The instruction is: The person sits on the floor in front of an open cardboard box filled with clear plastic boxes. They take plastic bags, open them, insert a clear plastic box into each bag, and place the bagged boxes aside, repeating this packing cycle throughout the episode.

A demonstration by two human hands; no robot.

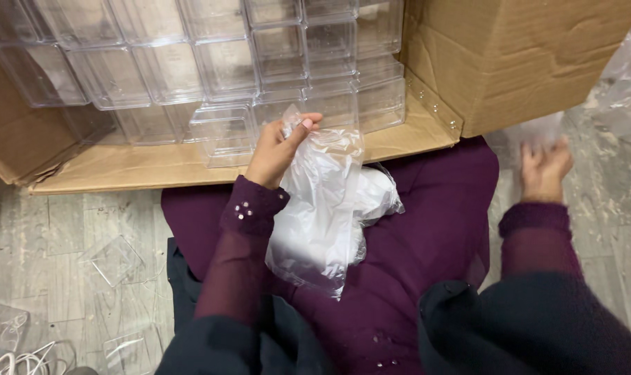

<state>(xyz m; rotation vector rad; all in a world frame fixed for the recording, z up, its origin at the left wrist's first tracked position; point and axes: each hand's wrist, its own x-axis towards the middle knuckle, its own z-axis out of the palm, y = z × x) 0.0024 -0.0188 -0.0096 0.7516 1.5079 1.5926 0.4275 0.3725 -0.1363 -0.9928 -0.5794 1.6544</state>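
Plastic bags (326, 208), clear and crumpled, are hanging in a loose bunch over the person's lap, just near of the big cardboard box. The left hand (277, 149) is pinching the top of the bunch between thumb and fingertips, its grip pressed together on the film, lifting it in front of the stacked containers. The right hand (543, 170) is blurring at the right, over the floor beside the lap; whether its fingers are spread or closed I cannot tell, though some clear film seems to be lying just far of it.

Behind the bags, the cardboard box (524, 62) is lying open on its side, its brown flap (155, 170) spreading flat toward the person. Clear square plastic containers (225, 62) are filling it in rows, stacked tightly. The purple garment (426, 229) is covering the lap under the bags.

At the near left, loose clear lids or trays (114, 258) are lying on the grey wood-look floor (58, 229), with a white cord (20, 360) curling at the corner.
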